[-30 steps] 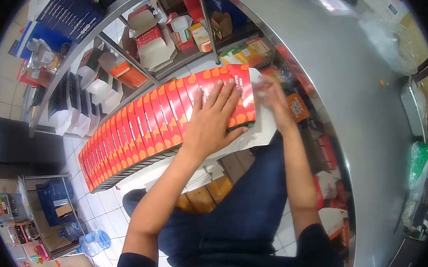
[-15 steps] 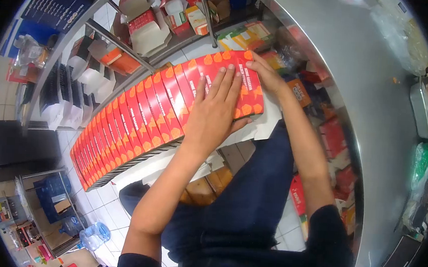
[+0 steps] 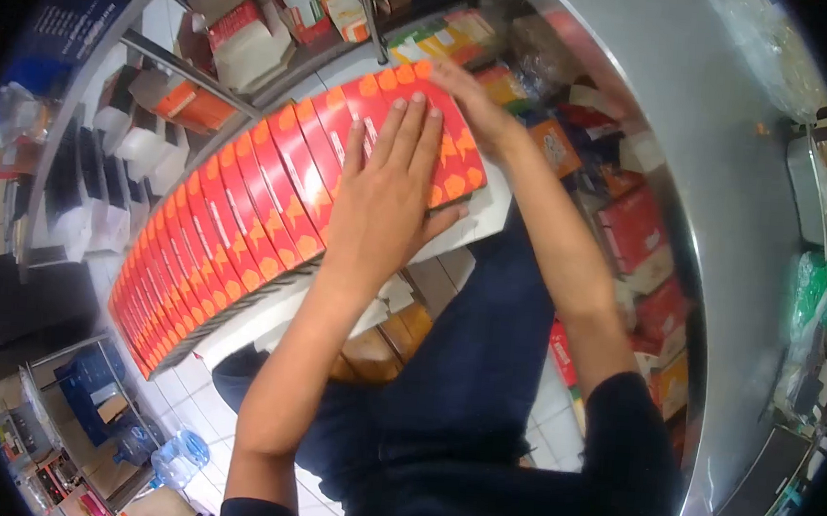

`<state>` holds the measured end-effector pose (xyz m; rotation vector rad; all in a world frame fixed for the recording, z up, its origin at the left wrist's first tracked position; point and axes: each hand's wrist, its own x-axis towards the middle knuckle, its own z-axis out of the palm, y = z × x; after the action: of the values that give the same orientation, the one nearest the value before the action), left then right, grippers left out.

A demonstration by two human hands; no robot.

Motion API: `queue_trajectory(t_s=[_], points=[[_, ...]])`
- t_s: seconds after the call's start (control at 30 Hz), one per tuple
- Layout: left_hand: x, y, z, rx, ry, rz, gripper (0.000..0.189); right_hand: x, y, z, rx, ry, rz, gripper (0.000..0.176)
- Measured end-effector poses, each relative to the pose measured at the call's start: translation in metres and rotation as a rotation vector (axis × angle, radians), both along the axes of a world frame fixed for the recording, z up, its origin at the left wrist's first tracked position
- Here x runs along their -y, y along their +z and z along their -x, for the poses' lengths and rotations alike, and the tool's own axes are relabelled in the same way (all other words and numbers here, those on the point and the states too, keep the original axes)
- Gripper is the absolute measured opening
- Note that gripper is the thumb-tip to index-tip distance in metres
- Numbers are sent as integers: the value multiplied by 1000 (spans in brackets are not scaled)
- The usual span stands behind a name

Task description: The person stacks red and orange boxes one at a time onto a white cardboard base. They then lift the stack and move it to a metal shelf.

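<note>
A long row of red cartons with orange shapes (image 3: 209, 229), packed side by side, stretches across my lap, with white flaps below. My left hand (image 3: 385, 184) lies flat on top of the cartons near the row's right end, its fingers apart. At that end my right hand (image 3: 477, 109) rests against the top corner of the last carton; its fingers are blurred and look stretched out.
A metal counter (image 3: 654, 112) curves along the right, with cartons on a shelf beneath it. Open boxes (image 3: 247, 35) fill a rack at the top left. White cartons (image 3: 103, 179) stand at the left. Water bottles (image 3: 179, 457) are on the tiled floor.
The view has shifted, so the cartons and both hands appear further left and slightly higher. My left hand stays flat on the row; my right fingers are more extended at the end carton's corner.
</note>
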<state>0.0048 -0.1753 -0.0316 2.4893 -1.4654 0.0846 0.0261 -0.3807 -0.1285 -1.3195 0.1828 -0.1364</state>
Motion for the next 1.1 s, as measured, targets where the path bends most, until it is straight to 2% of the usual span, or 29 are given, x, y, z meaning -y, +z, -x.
queue_trajectory(t_s=[0.07, 0.1, 0.13, 0.2, 0.27, 0.33, 0.4, 0.43, 0.5, 0.57, 0.67, 0.8, 0.87, 0.93, 1.0, 1.03, 1.07, 1.1], points=[[-4, 1, -1, -16, -31, 88, 100, 18, -28, 2, 109, -29, -195, 39], [-7, 7, -2, -66, -42, 125, 95, 22, -23, 13, 137, -90, -211, 38], [-12, 13, -4, -80, -33, 122, 95, 33, -33, 24, 96, -180, -167, 41], [-30, 30, -8, -290, -71, 416, 86, 58, -71, 51, 35, -355, -227, 43], [-59, 50, -11, -215, -17, 349, 78, 85, -111, 87, -94, -556, -248, 38], [-91, 54, -19, -213, 115, 274, 76, 129, -176, 119, -316, -801, -61, 36], [-118, 50, -28, -151, 279, 117, 77, 186, -228, 150, -507, -849, 238, 29], [-124, 47, -30, -151, 282, 116, 77, 205, -247, 161, -572, -894, 451, 33], [-138, 41, -33, -137, 379, -55, 81, 223, -245, 156, -606, -939, 995, 42], [-148, 23, -32, -107, 408, -76, 93, 229, -228, 134, -623, -903, 1179, 51], [-150, 18, -32, -103, 433, -99, 98, 231, -205, 97, -762, -713, 1120, 64], [-149, 21, -30, -113, 498, -154, 105, 307, -271, 88, -699, -745, 1227, 59], [-150, 18, -31, -119, 466, -148, 104, 347, -311, 108, -1060, -470, 1245, 60], [-148, 18, -31, -110, 468, -109, 103, 311, -278, 118, -1216, -444, 1230, 60], [-145, 17, -33, -132, 422, -69, 101, 254, -255, 137, -1133, -699, 1133, 59], [-146, 17, -32, -101, 433, -66, 99, 222, -261, 164, -917, -964, 1041, 57], [-144, 16, -32, -76, 428, -64, 97, 202, -269, 177, -813, -1122, 864, 36], [-143, 16, -33, -45, 364, -45, 89, 181, -286, 207, -740, -1238, 846, 27]])
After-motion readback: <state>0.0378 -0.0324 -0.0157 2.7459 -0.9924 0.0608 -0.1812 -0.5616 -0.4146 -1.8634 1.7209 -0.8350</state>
